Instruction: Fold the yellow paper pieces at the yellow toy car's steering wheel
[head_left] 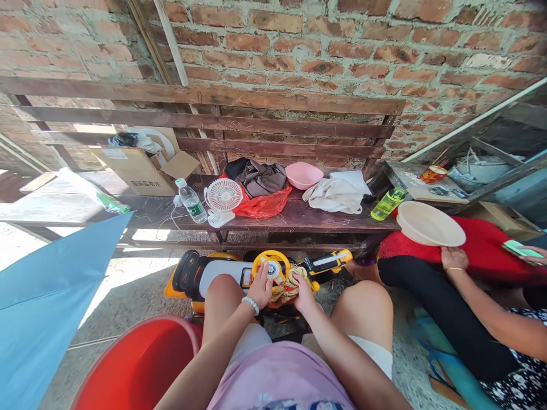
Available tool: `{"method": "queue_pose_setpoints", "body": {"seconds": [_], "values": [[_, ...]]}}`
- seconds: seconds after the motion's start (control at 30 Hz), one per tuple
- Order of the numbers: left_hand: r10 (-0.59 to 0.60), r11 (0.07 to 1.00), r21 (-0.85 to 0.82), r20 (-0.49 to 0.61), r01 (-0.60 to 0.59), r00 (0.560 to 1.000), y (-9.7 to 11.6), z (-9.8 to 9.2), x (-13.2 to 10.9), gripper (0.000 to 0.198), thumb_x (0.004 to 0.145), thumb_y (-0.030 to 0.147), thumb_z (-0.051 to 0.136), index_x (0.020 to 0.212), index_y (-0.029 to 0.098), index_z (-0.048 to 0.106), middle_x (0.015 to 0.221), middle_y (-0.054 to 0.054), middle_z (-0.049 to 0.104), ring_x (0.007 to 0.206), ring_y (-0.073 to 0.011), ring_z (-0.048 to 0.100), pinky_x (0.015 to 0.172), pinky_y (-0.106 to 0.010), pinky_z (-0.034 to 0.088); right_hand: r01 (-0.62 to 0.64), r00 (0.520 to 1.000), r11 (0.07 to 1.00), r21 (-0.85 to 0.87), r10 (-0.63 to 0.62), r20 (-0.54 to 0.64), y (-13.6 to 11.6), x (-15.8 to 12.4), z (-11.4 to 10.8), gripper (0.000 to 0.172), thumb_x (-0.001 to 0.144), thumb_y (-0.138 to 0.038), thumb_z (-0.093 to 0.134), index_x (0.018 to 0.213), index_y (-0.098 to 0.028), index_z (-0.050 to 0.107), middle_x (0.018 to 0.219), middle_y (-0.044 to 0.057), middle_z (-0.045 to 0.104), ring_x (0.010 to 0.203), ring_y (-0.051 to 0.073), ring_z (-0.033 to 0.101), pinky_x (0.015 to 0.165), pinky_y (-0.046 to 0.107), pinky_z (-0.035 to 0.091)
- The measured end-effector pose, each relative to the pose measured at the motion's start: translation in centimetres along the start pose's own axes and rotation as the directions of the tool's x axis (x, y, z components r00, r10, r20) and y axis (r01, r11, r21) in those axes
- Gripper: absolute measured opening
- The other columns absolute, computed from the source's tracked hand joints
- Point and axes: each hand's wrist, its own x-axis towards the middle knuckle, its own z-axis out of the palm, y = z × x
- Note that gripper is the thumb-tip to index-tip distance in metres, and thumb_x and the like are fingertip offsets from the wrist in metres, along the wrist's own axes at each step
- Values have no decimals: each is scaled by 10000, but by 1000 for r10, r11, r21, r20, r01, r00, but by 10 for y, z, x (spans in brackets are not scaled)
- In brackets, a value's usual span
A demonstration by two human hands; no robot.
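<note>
A yellow and white ride-on toy car (222,276) lies on the ground between my knees. My left hand (260,287) rests on its yellow steering wheel (276,263), fingers curled over the rim. My right hand (304,291) presses a crumpled yellowish cloth (287,289) against the toy just right of the wheel, fingers closed on the cloth.
A red tub (141,364) sits at lower left beside a blue sheet (47,296). The wooden bench (299,219) carries a water bottle (192,202), a small white fan (223,199), a red bag (265,205), a pink bowl (303,175) and a cardboard box (141,171). Another person (478,307) sits at right.
</note>
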Motion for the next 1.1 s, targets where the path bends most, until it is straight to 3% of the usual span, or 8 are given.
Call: {"method": "queue_pose_setpoints", "body": {"seconds": [0.17,0.33,0.5,0.7,0.83,0.9,1.1], "values": [[-67,992,-114,-67,59,995,6,3,2,661,1001,411,408,1606,143,425,1656,-141,456,1598,-285,297,1335,-487,205,-292,955,956,28,289,66,29,-14,-5,239,810,-337,501,897,-222,692,765,74,764,829,273,758,782,428,606],[-168,966,-209,-48,154,985,15,13,-3,696,997,414,407,1613,92,392,1721,-163,327,1632,-260,176,1346,-426,123,-463,867,885,-49,463,185,63,-29,5,197,833,-359,558,840,-207,682,759,74,752,870,256,753,833,409,593],[-189,966,-184,-27,181,982,19,18,-7,720,1004,380,380,1639,49,308,1750,-184,225,1637,-246,132,1343,-416,109,-431,865,894,-125,448,227,74,-31,10,204,816,-403,639,810,-202,671,774,81,756,910,260,754,877,409,587],[-160,985,59,-9,160,987,21,13,-12,683,1018,331,367,1669,145,270,1722,-169,311,1623,-296,214,1320,-599,106,-269,953,947,-176,289,96,33,-14,-13,162,739,-372,596,785,-225,647,758,89,747,901,289,761,830,431,610],[-53,975,213,-12,54,999,28,15,-18,689,996,321,421,1642,95,336,1706,-230,318,1617,-359,215,1297,-627,173,-101,993,975,-199,112,43,12,-6,-19,191,776,-382,571,804,-224,675,773,90,757,915,286,761,812,429,616],[-31,966,255,-25,37,999,33,17,-20,686,989,327,445,1626,83,372,1700,-249,321,1605,-396,238,1285,-624,217,-65,993,971,-228,85,82,17,-6,-17,233,819,-425,575,834,-223,691,786,83,761,919,278,758,814,423,613],[-28,945,324,-24,35,999,38,17,-19,705,972,307,483,1635,102,360,1696,-255,326,1565,-442,314,1237,-632,302,-196,943,934,-299,262,202,65,-17,0,359,903,-519,585,918,-191,730,795,78,750,928,275,737,814,413,593]]}}
